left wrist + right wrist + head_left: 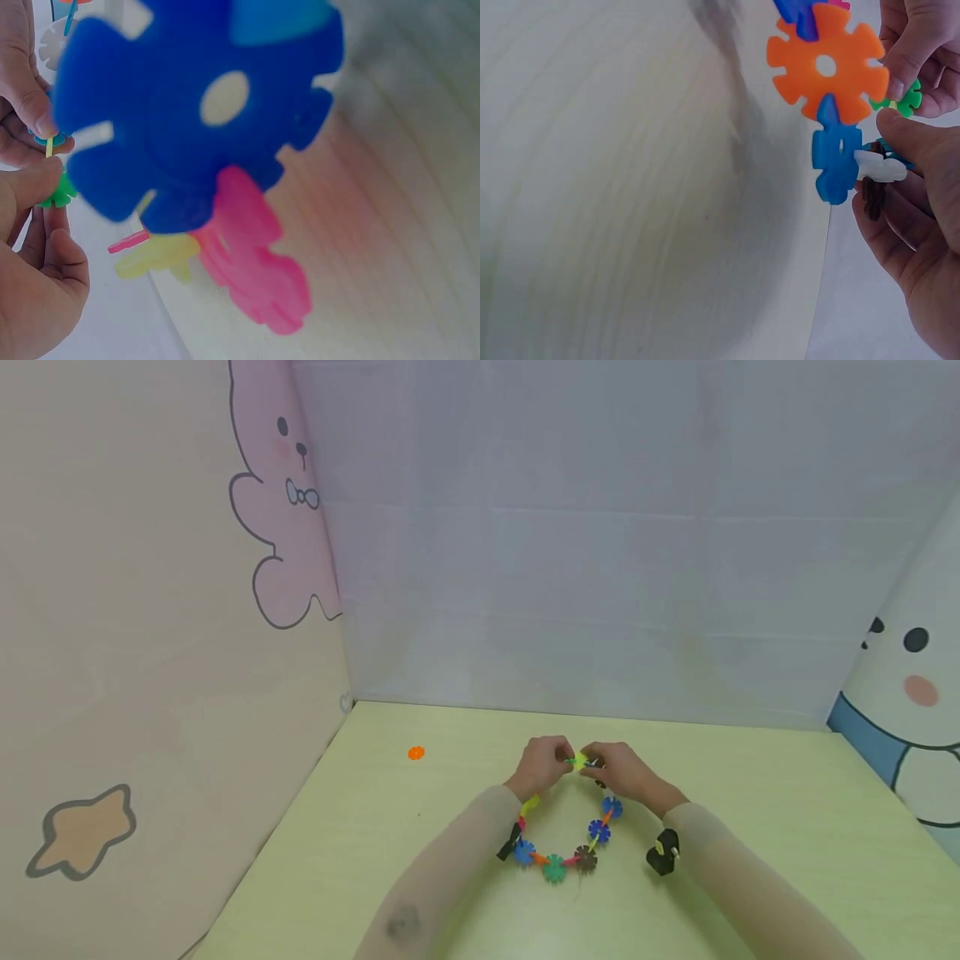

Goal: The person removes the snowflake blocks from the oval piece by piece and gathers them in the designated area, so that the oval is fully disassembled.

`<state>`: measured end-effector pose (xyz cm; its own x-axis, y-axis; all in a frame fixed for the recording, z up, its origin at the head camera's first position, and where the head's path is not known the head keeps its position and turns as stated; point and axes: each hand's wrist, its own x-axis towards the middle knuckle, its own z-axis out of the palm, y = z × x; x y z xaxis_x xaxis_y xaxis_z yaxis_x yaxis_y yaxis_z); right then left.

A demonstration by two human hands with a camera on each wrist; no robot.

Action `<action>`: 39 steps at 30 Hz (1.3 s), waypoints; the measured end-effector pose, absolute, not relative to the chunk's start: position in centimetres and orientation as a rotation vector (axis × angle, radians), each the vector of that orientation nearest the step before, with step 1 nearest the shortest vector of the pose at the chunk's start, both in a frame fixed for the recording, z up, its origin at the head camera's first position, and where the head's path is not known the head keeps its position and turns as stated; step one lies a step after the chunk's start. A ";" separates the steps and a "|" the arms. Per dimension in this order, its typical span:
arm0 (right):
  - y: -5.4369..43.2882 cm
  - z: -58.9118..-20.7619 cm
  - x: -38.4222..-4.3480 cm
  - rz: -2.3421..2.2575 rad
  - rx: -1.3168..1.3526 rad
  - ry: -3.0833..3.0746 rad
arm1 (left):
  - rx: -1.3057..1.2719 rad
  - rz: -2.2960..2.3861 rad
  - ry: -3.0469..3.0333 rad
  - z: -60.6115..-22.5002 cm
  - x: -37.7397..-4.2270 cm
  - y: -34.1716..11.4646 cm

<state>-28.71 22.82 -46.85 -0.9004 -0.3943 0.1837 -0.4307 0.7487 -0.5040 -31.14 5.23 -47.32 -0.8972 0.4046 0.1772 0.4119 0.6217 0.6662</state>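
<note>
A chain of colourful notched plastic discs loops between my forearms, with a green disc (555, 868) at its near side and a blue disc (612, 807) at its right. At the far side, my left hand (543, 764) pinches a small green disc (910, 99) between thumb and fingers. My right hand (621, 768) grips a teal disc (49, 139) close beside it. Between the fingertips shows a yellow disc (581, 762). In the right wrist view, white (881, 167) and brown (874, 198) discs hang by my right fingers, below an orange disc (802, 71).
A loose orange disc (416, 752) lies toward the back left of the pale table (337, 860). Cloth walls with cartoon animals stand at the back and sides. Black wrist devices (663, 852) hang below my forearms, the left one overlapping the chain in the head view.
</note>
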 end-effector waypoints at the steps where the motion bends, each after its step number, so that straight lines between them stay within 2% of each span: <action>1: 22.8 -46.8 -28.7 0.845 0.677 -2.878 | -0.704 -1.157 -2.816 -47.4 -31.1 5.3; 13: 23.1 -46.7 -28.8 0.808 0.655 -2.896 | -0.746 -0.906 -2.765 -47.6 -31.1 5.6; 21: 23.6 -46.3 -28.6 0.870 0.574 -2.936 | -0.752 -0.982 -2.802 -46.2 -31.1 4.3; 27: 23.8 -46.0 -28.3 0.888 0.563 -2.930 | -0.687 -1.131 -2.785 -45.6 -31.5 1.9; 39: 24.1 -46.4 -28.0 0.923 0.559 -2.929 | -0.518 -1.289 -2.793 -46.6 -32.5 -4.8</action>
<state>-27.96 24.11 -46.36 -0.9356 -0.3303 0.1248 -0.3422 0.7611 -0.5511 -32.50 -4.82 -46.65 -0.9446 0.2881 0.1573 0.3066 0.6032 0.7363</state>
